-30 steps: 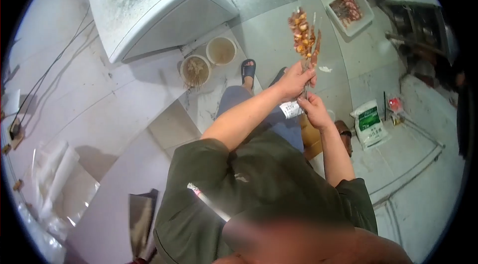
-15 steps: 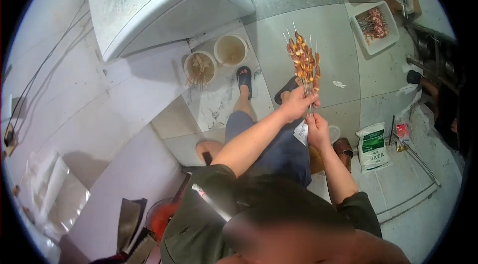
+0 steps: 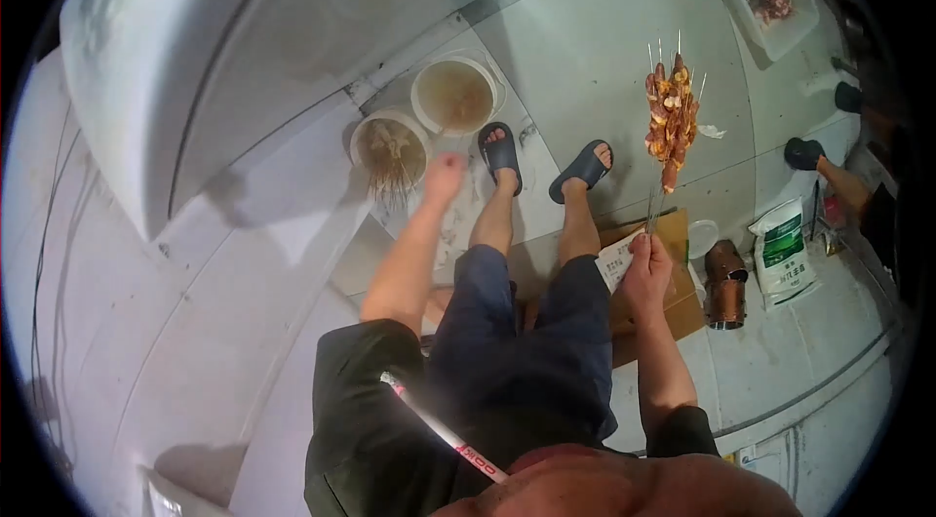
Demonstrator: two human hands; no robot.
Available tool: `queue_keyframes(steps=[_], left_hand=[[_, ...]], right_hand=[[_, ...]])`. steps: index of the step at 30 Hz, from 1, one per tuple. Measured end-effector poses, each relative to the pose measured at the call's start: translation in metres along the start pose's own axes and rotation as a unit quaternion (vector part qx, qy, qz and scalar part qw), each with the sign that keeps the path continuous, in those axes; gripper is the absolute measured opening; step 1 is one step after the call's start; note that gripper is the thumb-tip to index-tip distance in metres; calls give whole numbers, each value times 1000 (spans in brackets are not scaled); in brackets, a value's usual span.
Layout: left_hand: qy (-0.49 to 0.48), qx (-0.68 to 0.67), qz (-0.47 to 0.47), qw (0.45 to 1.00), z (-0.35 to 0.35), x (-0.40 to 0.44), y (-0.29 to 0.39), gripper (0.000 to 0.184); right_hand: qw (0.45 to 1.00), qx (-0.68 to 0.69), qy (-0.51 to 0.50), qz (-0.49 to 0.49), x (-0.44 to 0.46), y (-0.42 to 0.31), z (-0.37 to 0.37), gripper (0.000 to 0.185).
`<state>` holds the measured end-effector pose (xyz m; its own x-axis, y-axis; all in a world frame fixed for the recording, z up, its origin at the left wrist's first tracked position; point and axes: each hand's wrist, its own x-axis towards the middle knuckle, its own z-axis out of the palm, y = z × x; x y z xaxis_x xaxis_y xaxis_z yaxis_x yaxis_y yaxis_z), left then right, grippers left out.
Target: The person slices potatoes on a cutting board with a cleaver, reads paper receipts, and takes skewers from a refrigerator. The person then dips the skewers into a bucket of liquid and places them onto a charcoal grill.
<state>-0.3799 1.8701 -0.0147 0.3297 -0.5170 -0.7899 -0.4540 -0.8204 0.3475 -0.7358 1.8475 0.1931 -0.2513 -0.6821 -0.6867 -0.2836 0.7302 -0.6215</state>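
Note:
A bunch of meat skewers (image 3: 673, 117) is gripped by its thin stick ends in my right hand (image 3: 648, 268), with the meat pointing away from me. Beneath that same hand sticks out a printed paper slip (image 3: 616, 258). My left hand (image 3: 447, 178) is held out over the floor, just right of a bucket with skewers (image 3: 388, 122); motion smears its fingers. Pale pieces on sticks stand in that bucket, their sticks leaning over the near rim. Behind it stands a second white bucket (image 3: 421, 107) with cloudy liquid.
A plastic tub (image 3: 788, 37) of raw meat skewers sits at the upper right. A cardboard box (image 3: 687, 317), a copper-coloured metal cylinder (image 3: 724, 298) and a green-white bag (image 3: 783, 254) stand to my right. Another person's foot (image 3: 803, 154) shows at the right. A white appliance (image 3: 292, 59) fills the upper left.
My left hand has let go of the skewers and swung left toward the buckets. My right hand now holds the bunch alone, further right. The view has shifted too.

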Motion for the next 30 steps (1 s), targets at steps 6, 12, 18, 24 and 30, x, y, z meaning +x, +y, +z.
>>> queue_keyframes(steps=[6, 12, 18, 24, 30], left_hand=[[63, 184, 10, 981, -16, 99, 9, 36], [63, 195, -49, 977, 77, 180, 20, 59], [26, 164, -40, 985, 121, 161, 15, 63], [35, 371, -32, 927, 51, 110, 21, 38], [2, 420, -28, 907, 44, 115, 16, 29]], right_hand=[[999, 1, -18, 39, 33, 50, 1, 25], [999, -37, -17, 34, 53, 104, -9, 25], [993, -104, -30, 36, 63, 111, -16, 25], [994, -72, -48, 63, 61, 113, -17, 24], [992, -71, -67, 80, 62, 112, -16, 24]])
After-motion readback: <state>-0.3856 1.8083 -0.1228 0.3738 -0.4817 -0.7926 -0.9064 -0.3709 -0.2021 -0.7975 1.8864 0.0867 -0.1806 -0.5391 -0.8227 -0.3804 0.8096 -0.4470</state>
